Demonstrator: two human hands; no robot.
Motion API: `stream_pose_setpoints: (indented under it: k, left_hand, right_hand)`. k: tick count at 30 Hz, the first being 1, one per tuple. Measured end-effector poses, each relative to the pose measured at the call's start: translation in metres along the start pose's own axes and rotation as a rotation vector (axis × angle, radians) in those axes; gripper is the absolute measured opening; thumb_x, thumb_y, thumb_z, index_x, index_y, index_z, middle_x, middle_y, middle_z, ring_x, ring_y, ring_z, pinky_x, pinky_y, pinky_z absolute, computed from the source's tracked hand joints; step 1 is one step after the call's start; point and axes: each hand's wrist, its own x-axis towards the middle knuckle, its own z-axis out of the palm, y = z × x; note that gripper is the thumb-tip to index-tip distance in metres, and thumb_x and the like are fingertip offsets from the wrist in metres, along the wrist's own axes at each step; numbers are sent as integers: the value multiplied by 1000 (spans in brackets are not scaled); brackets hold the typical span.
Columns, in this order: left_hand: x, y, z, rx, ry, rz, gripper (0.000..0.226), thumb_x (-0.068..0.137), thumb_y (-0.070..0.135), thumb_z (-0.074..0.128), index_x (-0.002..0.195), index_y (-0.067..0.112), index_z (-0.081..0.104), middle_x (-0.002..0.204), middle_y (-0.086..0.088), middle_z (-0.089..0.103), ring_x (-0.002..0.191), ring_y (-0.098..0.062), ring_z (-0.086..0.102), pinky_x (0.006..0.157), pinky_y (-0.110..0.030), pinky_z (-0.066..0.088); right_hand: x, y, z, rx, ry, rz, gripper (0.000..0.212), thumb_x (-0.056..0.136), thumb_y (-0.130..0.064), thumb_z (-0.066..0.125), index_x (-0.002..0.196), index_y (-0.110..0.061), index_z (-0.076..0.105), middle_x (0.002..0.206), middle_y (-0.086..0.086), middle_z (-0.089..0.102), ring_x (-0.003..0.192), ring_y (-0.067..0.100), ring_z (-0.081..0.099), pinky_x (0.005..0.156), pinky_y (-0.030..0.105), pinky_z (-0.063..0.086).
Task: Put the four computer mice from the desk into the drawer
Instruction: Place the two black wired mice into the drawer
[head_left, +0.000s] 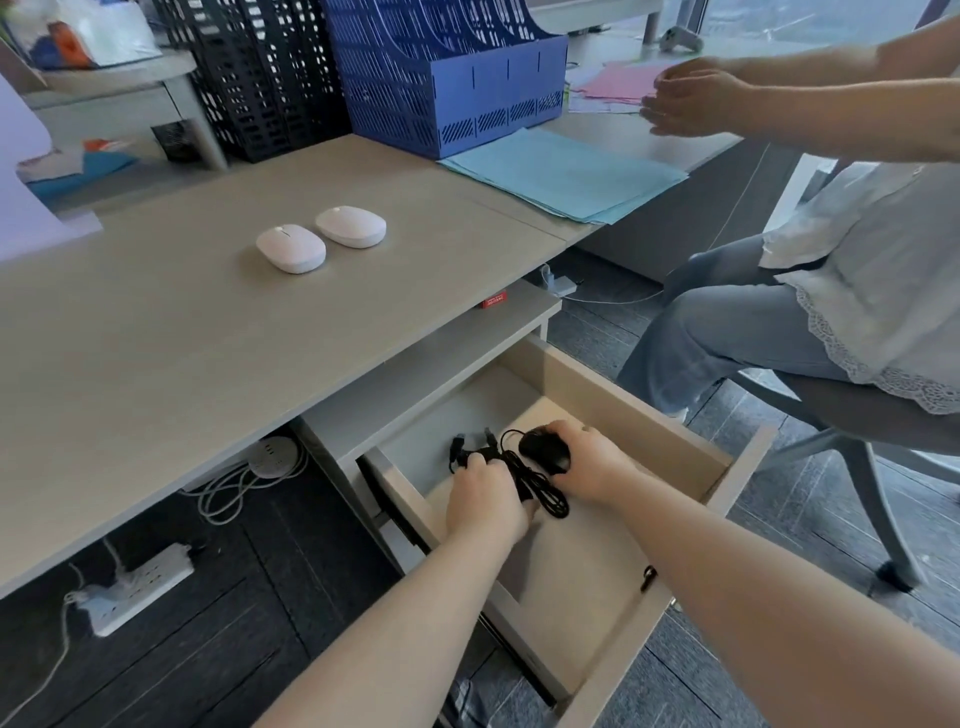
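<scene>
From the head cam, both hands are down inside the open drawer, a pale wood-look box pulled out from under the desk. The right hand has its fingers curled over a glossy black wired mouse, which sits near the drawer's back end with its long axis running roughly front to back along the drawer. The left hand is closed around a bundle of black cable, loops spilling out to the right of it and a couple of plug ends poking up past the fingertips; whether a second black mouse is under that hand, I can't tell. Up on the matte, grainy beige desktop, two smooth white oval mice lie just beside each other, not quite touching, long axes both angled from upper left to lower right. Behind them stand a black mesh file rack and a blue plastic one, with light blue paper sheets lying flat beside the blue rack.
</scene>
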Motion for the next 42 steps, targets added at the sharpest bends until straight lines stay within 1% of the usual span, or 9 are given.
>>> stream_pose_setpoints:
  k: [3, 7, 14, 23, 25, 31, 35, 38, 42]
  left_hand:
    - [3, -1, -2, -20, -49, -23, 43, 84, 28, 63, 121, 10, 50, 131, -10, 41, 116, -30, 51, 92, -35, 46]
    - [4, -1, 2, -19, -27, -36, 54, 82, 18, 69, 128, 9, 44, 136, -11, 36, 124, -30, 42, 98, -34, 43]
    - [4, -1, 7, 77, -23, -33, 59, 84, 21, 67, 134, 9, 38, 141, -11, 33, 128, -29, 36, 99, -31, 41]
    - [-3, -1, 5, 275, -55, -24, 55, 86, 13, 59, 136, 10, 36, 137, -13, 40, 115, -28, 53, 81, -32, 47]
    - [-5, -2, 5, 319, -55, -19, 55, 86, 15, 59, 136, 10, 35, 135, -14, 43, 112, -30, 55, 83, -35, 51]
    - [-7, -9, -3, 266, -14, 3, 71, 81, 40, 69, 138, 13, 35, 132, -12, 48, 115, -27, 53, 80, -34, 47]
    - [-9, -10, -2, 233, -34, 20, 68, 82, 30, 70, 138, 15, 34, 134, -12, 44, 115, -27, 53, 83, -34, 48]
    - [-8, -5, 4, 226, -57, 48, 59, 87, 15, 61, 139, 15, 33, 138, -14, 38, 117, -29, 53, 87, -33, 48]
    - [0, -6, 4, 209, -60, 29, 54, 87, 12, 62, 135, 14, 38, 136, -14, 36, 108, -29, 58, 82, -33, 49]
  right_hand:
    - [2, 1, 1, -36, -8, 4, 63, 77, -25, 64, 135, -26, 40, 120, 14, 58, 112, 31, 56, 89, 39, 51]
    - [7, -1, 5, -17, -26, 2, 58, 82, -20, 57, 137, -25, 41, 119, 13, 59, 117, 30, 53, 93, 39, 49]
    - [12, -1, 10, -42, -20, -12, 59, 83, -18, 56, 140, -23, 38, 120, 16, 53, 113, 34, 56, 94, 40, 50]
    - [10, -4, 3, -84, 28, -21, 56, 85, -22, 55, 139, -24, 41, 125, 10, 54, 115, 30, 56, 90, 40, 52]
    - [7, -4, -1, -99, 20, -4, 55, 84, -24, 55, 137, -24, 42, 125, 10, 54, 116, 31, 55, 91, 42, 52]
    - [-2, 1, -3, -83, -10, 208, 39, 81, -18, 61, 116, -9, 45, 111, 13, 62, 99, 32, 61, 67, 32, 44]
    - [-3, -1, 5, -10, -14, 254, 30, 80, -14, 60, 108, -8, 49, 110, 13, 64, 86, 26, 58, 66, 30, 46]
    - [3, -6, 12, -8, -22, 229, 38, 82, -15, 59, 117, -5, 51, 112, 14, 64, 99, 29, 63, 68, 30, 46]
    - [12, -9, 16, -6, 5, 188, 39, 83, -15, 59, 120, -6, 49, 117, 15, 62, 108, 31, 60, 74, 30, 43]
